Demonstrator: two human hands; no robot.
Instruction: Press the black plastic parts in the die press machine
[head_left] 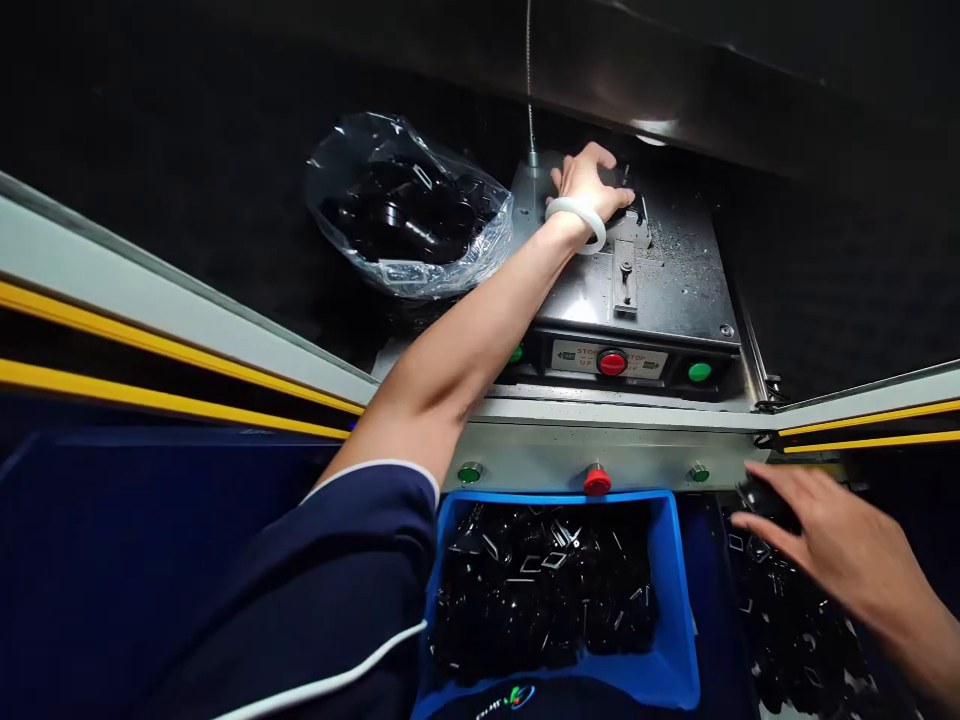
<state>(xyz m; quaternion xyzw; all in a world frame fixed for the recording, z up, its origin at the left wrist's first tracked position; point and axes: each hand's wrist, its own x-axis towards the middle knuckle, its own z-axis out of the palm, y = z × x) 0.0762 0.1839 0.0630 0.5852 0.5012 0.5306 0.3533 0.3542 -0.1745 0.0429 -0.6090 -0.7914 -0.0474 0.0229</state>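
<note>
My left hand [586,185], a white band [577,215] round its wrist, reaches over the metal fixture [625,270] on the machine top. Its thumb and fingers are apart, the thumb close to the fixture's dark upper end; what lies beneath the palm is hidden. At the lower right, my right hand [840,530] pinches a glossy black part [766,500] between thumb and fingers, slightly blurred. Below that hand lies a heap of similar black parts [795,630]. A blue bin [679,600] in front of me holds many more shiny black pieces.
A clear plastic bag [480,250] of black parts sits left of the machine plate [675,290]. Along the front are a red knob [612,363], green buttons [699,372] and a red push button [597,481]. Yellow-striped frame bars [172,350] flank the opening.
</note>
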